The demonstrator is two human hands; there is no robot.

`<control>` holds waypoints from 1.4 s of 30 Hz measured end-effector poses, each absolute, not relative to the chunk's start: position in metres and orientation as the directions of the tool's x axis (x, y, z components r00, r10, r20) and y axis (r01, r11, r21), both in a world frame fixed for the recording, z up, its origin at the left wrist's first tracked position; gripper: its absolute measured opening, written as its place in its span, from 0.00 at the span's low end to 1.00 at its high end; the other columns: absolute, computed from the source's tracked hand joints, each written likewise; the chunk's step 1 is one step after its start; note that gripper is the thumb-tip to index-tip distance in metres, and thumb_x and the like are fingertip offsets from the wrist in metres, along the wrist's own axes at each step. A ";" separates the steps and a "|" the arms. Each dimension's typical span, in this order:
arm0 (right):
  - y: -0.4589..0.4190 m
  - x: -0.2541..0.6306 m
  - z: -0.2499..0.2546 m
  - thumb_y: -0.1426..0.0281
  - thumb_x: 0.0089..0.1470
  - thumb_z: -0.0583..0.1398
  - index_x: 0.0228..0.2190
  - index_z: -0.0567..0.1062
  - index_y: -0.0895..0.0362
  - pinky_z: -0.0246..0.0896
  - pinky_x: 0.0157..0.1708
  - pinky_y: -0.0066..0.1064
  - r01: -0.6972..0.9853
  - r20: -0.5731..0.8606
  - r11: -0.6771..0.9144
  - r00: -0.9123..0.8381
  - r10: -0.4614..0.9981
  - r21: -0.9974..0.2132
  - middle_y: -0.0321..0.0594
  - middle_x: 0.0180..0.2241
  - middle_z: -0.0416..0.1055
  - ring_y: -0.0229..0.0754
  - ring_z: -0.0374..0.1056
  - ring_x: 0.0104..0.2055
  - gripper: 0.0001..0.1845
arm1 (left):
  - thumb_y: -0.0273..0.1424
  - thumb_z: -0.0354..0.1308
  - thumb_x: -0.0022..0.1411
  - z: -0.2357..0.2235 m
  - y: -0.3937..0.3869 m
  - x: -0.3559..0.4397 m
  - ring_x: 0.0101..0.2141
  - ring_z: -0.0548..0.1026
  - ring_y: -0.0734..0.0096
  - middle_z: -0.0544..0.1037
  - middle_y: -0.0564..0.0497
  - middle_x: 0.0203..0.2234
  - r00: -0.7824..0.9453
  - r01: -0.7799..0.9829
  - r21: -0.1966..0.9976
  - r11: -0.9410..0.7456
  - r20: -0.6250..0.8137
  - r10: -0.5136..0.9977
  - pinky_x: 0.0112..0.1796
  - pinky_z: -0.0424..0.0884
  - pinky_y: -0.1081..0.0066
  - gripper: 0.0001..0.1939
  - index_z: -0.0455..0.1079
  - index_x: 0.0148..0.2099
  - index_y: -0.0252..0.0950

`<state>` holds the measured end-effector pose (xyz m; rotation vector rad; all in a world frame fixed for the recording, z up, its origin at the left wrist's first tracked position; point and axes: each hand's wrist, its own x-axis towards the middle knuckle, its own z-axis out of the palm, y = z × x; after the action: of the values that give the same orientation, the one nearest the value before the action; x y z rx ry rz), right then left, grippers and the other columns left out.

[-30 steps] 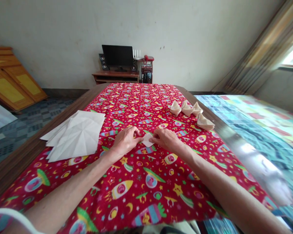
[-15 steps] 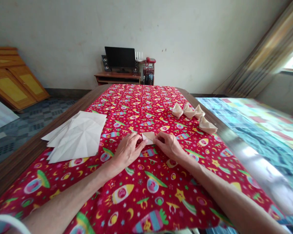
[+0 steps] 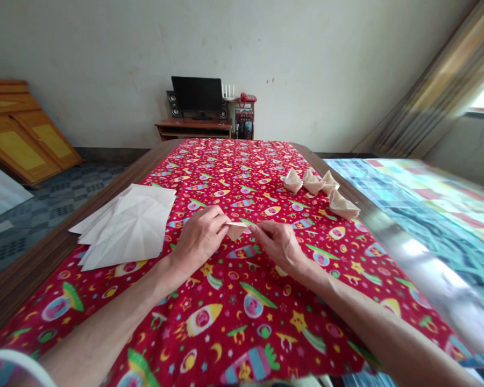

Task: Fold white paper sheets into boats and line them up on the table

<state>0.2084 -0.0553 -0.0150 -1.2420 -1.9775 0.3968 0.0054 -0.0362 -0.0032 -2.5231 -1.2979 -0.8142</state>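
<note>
Between my two hands, above the middle of the red patterned cloth, is a small folded piece of white paper (image 3: 236,230). My left hand (image 3: 203,230) pinches its left end between thumb and fingers. My right hand (image 3: 277,237) has its thumb and fingertips closed at the paper's right end. To the left lies a stack of creased white paper sheets (image 3: 133,228), fanned out. On the right side of the cloth stand several folded paper pieces (image 3: 312,183) with pointed tips, one of them (image 3: 342,205) nearer to me.
The red cloth (image 3: 242,290) covers a dark wooden table (image 3: 8,290). A bed (image 3: 419,215) adjoins the right side. Beyond the far end are a monitor (image 3: 197,97) on a desk and a red telephone (image 3: 246,98). A wooden cabinet (image 3: 24,129) stands at left.
The small paper has been turned from lying flat to a thinner, edge-on pose and shifted slightly left. My left hand has turned over it; the stack and folded pieces stay put.
</note>
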 end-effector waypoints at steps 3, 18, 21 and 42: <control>-0.054 0.208 -0.013 0.63 0.58 0.55 0.30 0.73 0.59 0.53 0.28 0.23 0.627 0.568 0.588 -0.266 0.779 -0.512 0.35 0.25 0.66 0.33 0.60 0.27 0.13 | 0.29 0.55 0.62 0.001 -0.041 0.009 0.35 0.70 0.66 0.72 0.51 0.31 0.528 0.795 -0.031 -0.606 0.527 0.666 0.38 0.66 0.68 0.05 0.70 0.33 0.36; -0.045 0.221 -0.033 0.71 0.57 0.56 0.30 0.77 0.56 0.53 0.29 0.23 0.701 0.437 0.667 -0.533 0.725 -0.252 0.38 0.31 0.71 0.34 0.65 0.30 0.10 | 0.27 0.53 0.64 -0.024 -0.046 0.010 0.35 0.70 0.68 0.72 0.51 0.31 0.613 0.694 0.121 -0.709 0.417 0.671 0.39 0.66 0.69 0.05 0.70 0.36 0.36; -0.045 0.223 -0.032 0.70 0.58 0.55 0.31 0.77 0.56 0.53 0.30 0.24 0.706 0.397 0.650 -0.531 0.748 -0.280 0.39 0.32 0.71 0.34 0.65 0.31 0.11 | 0.26 0.53 0.63 -0.023 -0.048 0.009 0.36 0.70 0.68 0.72 0.51 0.31 0.612 0.684 0.146 -0.714 0.417 0.672 0.40 0.66 0.69 0.05 0.69 0.35 0.35; -0.044 0.209 -0.024 0.66 0.58 0.55 0.33 0.76 0.56 0.54 0.31 0.25 0.796 0.275 0.458 -0.374 0.886 -0.395 0.39 0.31 0.75 0.37 0.68 0.31 0.11 | 0.30 0.57 0.60 -0.034 -0.035 0.008 0.28 0.71 0.73 0.72 0.52 0.26 0.424 0.668 0.473 -0.574 0.392 0.816 0.32 0.66 0.73 0.08 0.70 0.28 0.35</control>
<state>0.2094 -0.0441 -0.0241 -1.4075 -2.2662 0.2713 0.0084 -0.0350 -0.0343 -2.8511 -1.5184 -1.0263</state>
